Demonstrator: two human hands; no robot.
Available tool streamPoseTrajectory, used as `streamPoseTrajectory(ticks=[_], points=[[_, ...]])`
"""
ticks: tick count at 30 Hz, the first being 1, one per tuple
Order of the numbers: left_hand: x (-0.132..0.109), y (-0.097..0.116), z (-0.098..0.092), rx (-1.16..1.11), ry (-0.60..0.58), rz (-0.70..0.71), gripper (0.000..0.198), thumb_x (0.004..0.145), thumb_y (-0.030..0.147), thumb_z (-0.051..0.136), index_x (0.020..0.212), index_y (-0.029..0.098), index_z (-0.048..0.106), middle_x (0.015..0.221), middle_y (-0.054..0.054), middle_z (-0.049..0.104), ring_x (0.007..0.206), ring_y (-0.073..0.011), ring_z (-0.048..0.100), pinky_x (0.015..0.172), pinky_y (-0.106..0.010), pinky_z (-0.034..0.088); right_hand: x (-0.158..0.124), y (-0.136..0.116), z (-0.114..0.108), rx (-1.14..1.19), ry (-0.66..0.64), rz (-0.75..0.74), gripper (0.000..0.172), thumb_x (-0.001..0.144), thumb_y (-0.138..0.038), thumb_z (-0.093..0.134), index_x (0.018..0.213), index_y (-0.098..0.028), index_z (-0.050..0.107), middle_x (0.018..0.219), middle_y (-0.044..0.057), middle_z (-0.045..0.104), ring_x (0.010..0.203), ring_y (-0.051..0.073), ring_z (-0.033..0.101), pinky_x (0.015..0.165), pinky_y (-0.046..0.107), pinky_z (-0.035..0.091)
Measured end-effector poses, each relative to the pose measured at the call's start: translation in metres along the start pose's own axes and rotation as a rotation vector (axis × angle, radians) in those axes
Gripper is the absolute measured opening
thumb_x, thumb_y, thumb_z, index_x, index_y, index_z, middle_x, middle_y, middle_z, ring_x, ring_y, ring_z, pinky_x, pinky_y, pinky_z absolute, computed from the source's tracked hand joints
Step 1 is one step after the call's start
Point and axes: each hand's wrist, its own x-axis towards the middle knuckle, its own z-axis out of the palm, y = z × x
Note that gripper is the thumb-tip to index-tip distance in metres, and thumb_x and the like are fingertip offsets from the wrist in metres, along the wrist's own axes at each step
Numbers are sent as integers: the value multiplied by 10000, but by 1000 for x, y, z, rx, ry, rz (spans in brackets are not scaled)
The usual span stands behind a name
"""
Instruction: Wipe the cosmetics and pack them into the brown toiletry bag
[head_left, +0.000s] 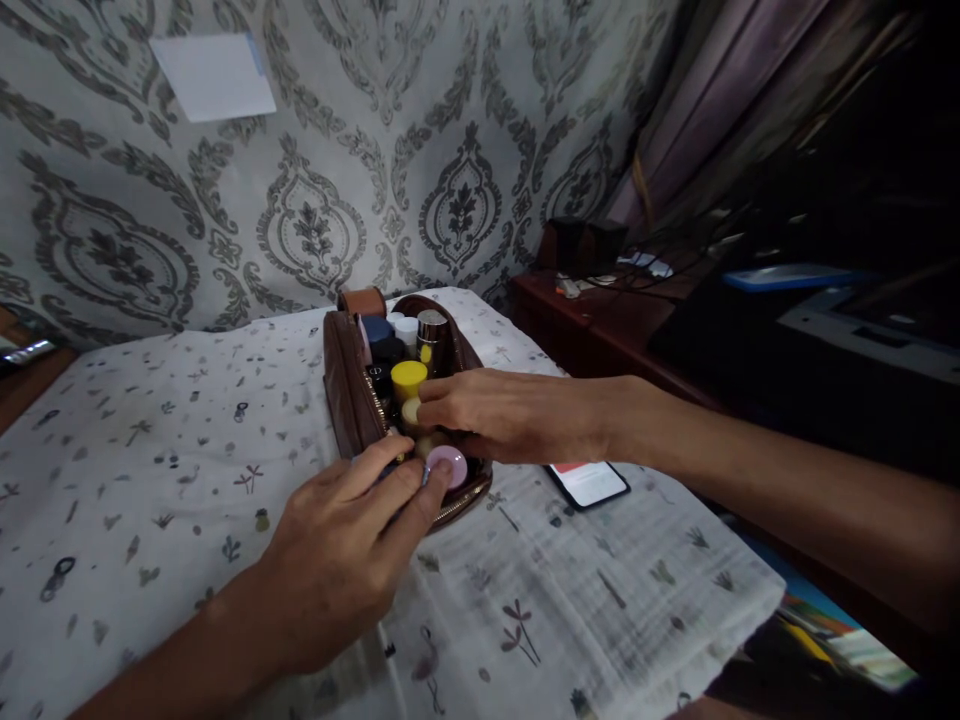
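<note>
The left hand (337, 540) has its thumb on the pink lid (453, 456) and its fingers near the bag's edge; whether it grips the lid, I cannot tell. The right hand (510, 415) reaches in from the other side, fingers bent and close together at the pale lid (410, 412); some fingertips are hidden, so I cannot tell if it holds anything.

Under and beyond the 2 hands stands the bag (345, 385), open and crowded. If the thumb presses off-centre, the pink lid could tip or slide, since its surface looks smooth. The zip (471, 497) runs close to the left fingers and could scrape them or snag an item being drawn out.

Just past the right fingertips sits the yellow cap (409, 380), and beyond it the metal cap (433, 330); packed this tightly, either might be knocked by a careless pull.

Below the right wrist, the phone (592, 487) lies on the cloth (645, 590). A dropped item could hit it, and a dragging forearm could ruck the loose-looking cloth and shift phone and bag together.
</note>
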Motion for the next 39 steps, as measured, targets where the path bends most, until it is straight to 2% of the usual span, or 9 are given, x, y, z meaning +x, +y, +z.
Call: streamPoseTrajectory(ticks=[4, 8, 12, 15, 21, 24, 31, 35, 39], points=[[0, 0, -1, 11, -3, -11, 460, 928, 73, 420, 1368, 98, 551, 1150, -118, 730, 1203, -293, 616, 884, -409, 611, 4, -3, 0, -73, -66, 15, 155, 873, -15, 564, 831, -134, 653, 897, 47, 588, 730, 125, 529, 681, 267, 428], [4, 0, -3, 60, -6, 17, 435, 918, 66, 428, 1322, 80, 589, 1094, -134, 736, 1159, -288, 642, 863, -390, 609, 1, -6, -2, -69, 24, 31, 188, 893, -6, 530, 836, -136, 652, 905, 44, 584, 741, 120, 547, 688, 253, 433], [6, 3, -3, 105, -10, -2, 429, 914, 69, 433, 1311, 75, 593, 1146, -150, 723, 1166, -298, 643, 844, -386, 612, -13, -11, 3, -57, 274, 123, 209, 937, -69, 489, 908, -158, 676, 1014, 78, 627, 843, 151, 614, 764, 283, 492], [5, 5, -5, 91, -20, -15, 461, 913, 68, 416, 1349, 87, 565, 1195, -145, 713, 1198, -287, 630, 888, -385, 606, -25, -14, 15, -56, 523, 202, 197, 937, -154, 531, 1066, -181, 678, 1225, 133, 615, 1123, 237, 607, 962, 397, 503], [-7, -3, -9, -118, 124, -195, 517, 922, 90, 401, 1427, 173, 479, 1408, -155, 571, 1307, -256, 562, 995, -378, 572, -27, 1, 55, 322, 944, 527, 538, 922, -516, 574, 1343, -183, 543, 1380, 187, 558, 1256, 314, 563, 1017, 515, 495], [-13, -11, -9, -201, 155, -416, 483, 951, 154, 411, 1427, 207, 471, 1446, -155, 520, 1310, -265, 559, 1002, -405, 565, -18, 10, 68, 558, 968, 576, 600, 905, -621, 548, 1341, -208, 551, 1382, 148, 592, 1279, 298, 560, 1070, 493, 460], [-32, -23, -17, -340, 171, -561, 385, 971, 243, 405, 1328, 190, 537, 1333, -126, 606, 1244, -242, 604, 1015, -383, 530, -19, 11, 74, 564, 971, 602, 555, 903, -604, 544, 1256, -176, 571, 1274, 146, 641, 1210, 277, 599, 1055, 470, 466], [-70, -48, -17, -201, -23, -729, 388, 1003, 385, 367, 1265, 210, 593, 1176, -99, 700, 1070, -246, 679, 881, -352, 560, -22, -29, 62, 338, 1044, 536, 407, 922, -441, 566, 1227, -171, 577, 1244, 162, 638, 1159, 296, 620, 978, 488, 512], [-117, -86, -16, 162, -134, -818, 435, 981, 493, 377, 1169, 201, 639, 1175, -127, 699, 1119, -314, 621, 862, -399, 546, -17, -122, 28, 117, 888, 177, 213, 969, -243, 525, 1142, -204, 643, 1177, 106, 685, 1122, 240, 644, 978, 403, 523]])
